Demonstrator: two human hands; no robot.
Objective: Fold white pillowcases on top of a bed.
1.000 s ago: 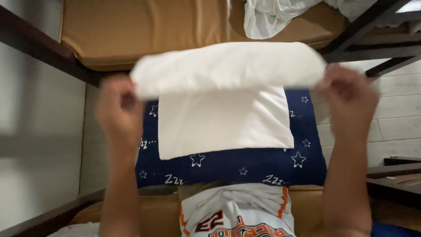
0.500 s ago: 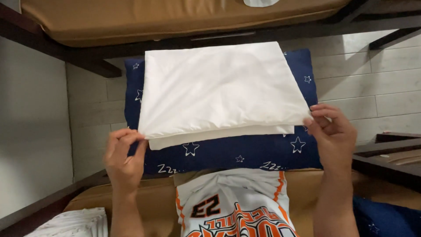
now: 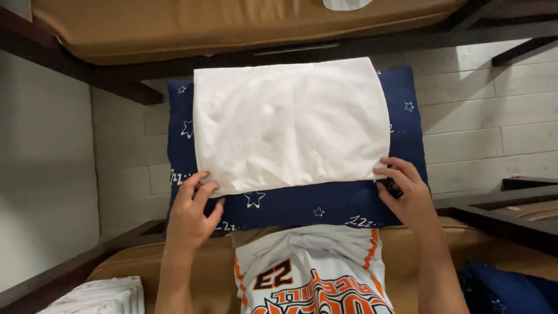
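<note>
A folded white cloth [image 3: 290, 125] lies flat on a dark blue pillow [image 3: 325, 203] printed with white stars. My left hand [image 3: 195, 212] rests with spread fingers at the cloth's near left corner, its fingertips on the pillow and the cloth edge. At the near right corner my right hand [image 3: 407, 192] presses down, fingers spread, touching the cloth and the pillow. Neither hand grips anything. The pillow sits on my lap, above my white and orange jersey [image 3: 311, 273].
A tan mattress [image 3: 232, 26] on a dark frame [image 3: 122, 87] lies across the top. Another tan mattress [image 3: 192, 267] is under me. A stack of white folded cloth [image 3: 99, 296] sits at the bottom left. Dark wooden boards [image 3: 511, 212] stand at the right, over a pale plank floor.
The raised white cloth was folded down toward me onto the pillow. My hands let go of its corners and now press flat at the near edge, which is even.
</note>
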